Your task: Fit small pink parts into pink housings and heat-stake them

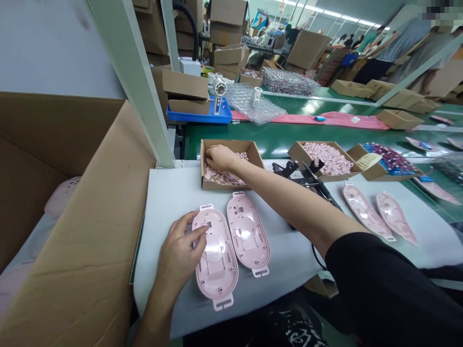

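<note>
Two pink oval plastic shells lie side by side on the white work surface, hollow side up, with slotted tabs at both ends. At the left edge of the nearer shell [217, 277] is my left hand [181, 250], gripping its rim, with the index finger and thumb reaching over the inside. The other shell [249, 231] lies just to its right, untouched. My right hand [220, 158] reaches into a cardboard box [231, 184] of small pink plastic parts [226, 177]. Its fingers are curled down among the parts, and their tips are hidden.
A black fixture [298, 176] stands under my right forearm. Beyond it are a box of pink parts [327, 158] and a box of wired parts [392, 159]. Two more shells [365, 212] lie at right. A large carton [83, 231] and a metal post [144, 86] flank the left.
</note>
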### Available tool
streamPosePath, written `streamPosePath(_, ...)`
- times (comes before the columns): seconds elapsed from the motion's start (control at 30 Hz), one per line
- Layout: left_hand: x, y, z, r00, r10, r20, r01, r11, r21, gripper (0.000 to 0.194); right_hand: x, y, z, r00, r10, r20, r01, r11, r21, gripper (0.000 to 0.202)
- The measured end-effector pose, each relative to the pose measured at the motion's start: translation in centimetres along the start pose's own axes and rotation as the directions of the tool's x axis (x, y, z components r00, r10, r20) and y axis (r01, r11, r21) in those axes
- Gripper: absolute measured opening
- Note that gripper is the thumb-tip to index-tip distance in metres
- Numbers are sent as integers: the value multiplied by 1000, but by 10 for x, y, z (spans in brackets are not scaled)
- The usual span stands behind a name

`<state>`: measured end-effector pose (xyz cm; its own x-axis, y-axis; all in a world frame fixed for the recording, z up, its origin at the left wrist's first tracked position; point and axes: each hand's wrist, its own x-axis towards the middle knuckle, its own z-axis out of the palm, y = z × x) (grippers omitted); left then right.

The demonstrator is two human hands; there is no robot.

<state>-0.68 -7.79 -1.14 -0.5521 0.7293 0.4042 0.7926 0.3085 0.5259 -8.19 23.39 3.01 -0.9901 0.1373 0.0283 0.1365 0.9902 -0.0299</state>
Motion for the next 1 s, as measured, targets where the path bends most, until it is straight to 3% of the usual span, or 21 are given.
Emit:
streamPosePath(0.13, 1, 0, -1, 1000, 1, 5, -1, 1000, 11, 21, -9, -2, -1, 999, -25, -31, 26, 998, 57, 30)
streamPosePath(0.63, 2, -2, -1, 1000, 7, 17, -6, 1000, -6, 21, -29, 2, -16, 991, -126, 53, 111, 967, 228, 31)
streamPosePath(0.83, 2, -1, -1, 1000, 7, 11, -7, 1000, -15, 22, -22, 1, -7, 999, 27, 42, -41, 924, 379, 48)
streamPosePath(1.0, 4, 0, -1, 1000, -11, 20, 11, 999, -31, 22, -18, -5, 0, 988, 149, 35, -141, 796, 588, 46)
